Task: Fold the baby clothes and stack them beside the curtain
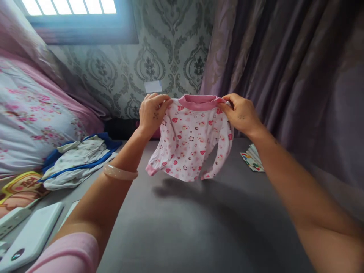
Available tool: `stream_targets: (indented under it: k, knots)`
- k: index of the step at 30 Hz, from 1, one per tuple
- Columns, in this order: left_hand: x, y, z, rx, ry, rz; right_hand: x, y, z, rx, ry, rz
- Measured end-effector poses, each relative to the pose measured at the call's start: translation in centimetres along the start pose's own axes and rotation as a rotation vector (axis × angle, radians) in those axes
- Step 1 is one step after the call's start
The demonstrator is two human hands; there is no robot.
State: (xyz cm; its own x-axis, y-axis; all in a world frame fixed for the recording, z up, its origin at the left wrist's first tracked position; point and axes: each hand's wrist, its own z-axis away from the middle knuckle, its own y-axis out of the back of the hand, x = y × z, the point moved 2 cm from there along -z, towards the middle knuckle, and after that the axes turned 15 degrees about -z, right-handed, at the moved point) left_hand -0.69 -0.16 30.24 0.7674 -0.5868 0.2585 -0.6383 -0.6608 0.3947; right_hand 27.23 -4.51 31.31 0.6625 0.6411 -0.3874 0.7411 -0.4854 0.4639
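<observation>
A small long-sleeved shirt (190, 140), white with pink hearts and flowers and a pink collar, hangs in the air in front of me. My left hand (153, 112) is closed on its left shoulder, thumb and fingers pinching the cloth. On the other side my right hand (241, 112) pinches the right shoulder beside the collar. Both sleeves dangle, with a pink cuff showing at the lower left. The hem hangs just above the grey sheet (170, 227), where its shadow falls.
A pile of folded clothes (82, 159) in blue and white lies at left. Nearer are a yellow printed item (22, 185), a power strip (14, 220) and a white device (35, 231). Several colourful cards or cloths (252, 158) lie at right, near the curtain (284, 68).
</observation>
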Motion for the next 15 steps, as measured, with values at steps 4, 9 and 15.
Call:
stream_targets:
  k: [4, 9, 15]
  knots:
    - [0.6, 0.4, 0.1, 0.046, -0.043, -0.086, 0.1, 0.3, 0.2, 0.061, 0.062, 0.023]
    - [1.8, 1.6, 0.8, 0.119, -0.12, -0.2, -1.1, 1.9, 0.8, 0.08, 0.181, 0.116]
    - [3.9, 4.6, 1.5, 0.122, -0.13, -0.17, -5.3, 4.5, 2.5, 0.116, 0.265, 0.378]
